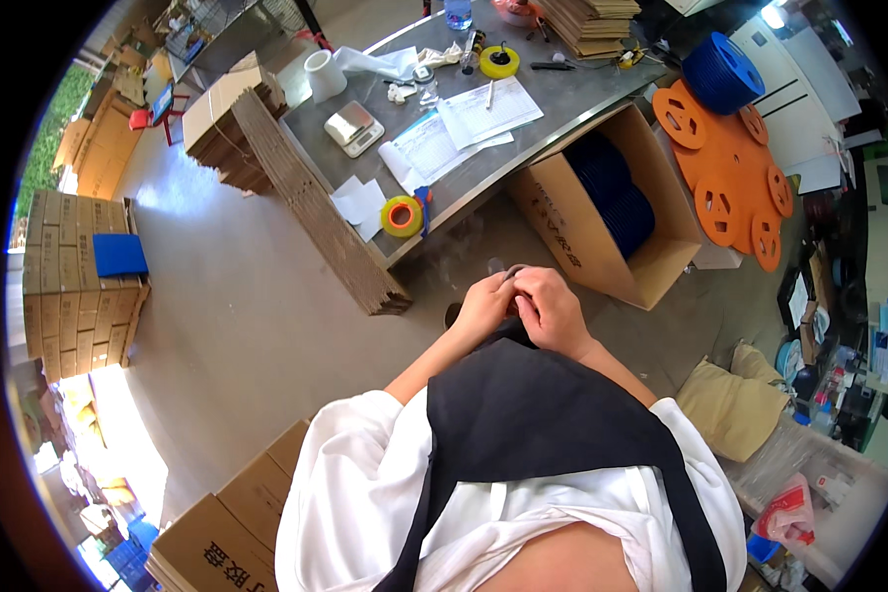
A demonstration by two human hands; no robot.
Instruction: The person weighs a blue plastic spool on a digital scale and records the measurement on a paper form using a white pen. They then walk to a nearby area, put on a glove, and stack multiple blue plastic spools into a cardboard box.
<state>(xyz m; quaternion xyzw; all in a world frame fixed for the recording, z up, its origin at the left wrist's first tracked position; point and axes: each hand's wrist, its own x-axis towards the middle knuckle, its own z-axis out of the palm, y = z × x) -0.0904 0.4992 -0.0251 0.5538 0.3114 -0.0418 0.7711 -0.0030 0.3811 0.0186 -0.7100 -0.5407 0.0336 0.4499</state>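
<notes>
My left hand (483, 306) and my right hand (551, 311) meet in front of my chest, fingers curled together around a small object (512, 272) that shows only as a thin dark loop above the fingertips. I cannot tell what it is. Both hands hover over the floor, just short of the grey metal table (483, 163) and beside an open cardboard box (602, 247) filled with blue spools. A black strap or apron hangs over my white shirt below the hands.
On the table lie papers (469, 123), a small scale (353, 128), yellow tape rolls (402, 215), a white cup (320, 75). A stack of flat cardboard (316, 207) leans at its left. Orange discs (730, 178) lie on the right. Boxes (74, 286) stand far left.
</notes>
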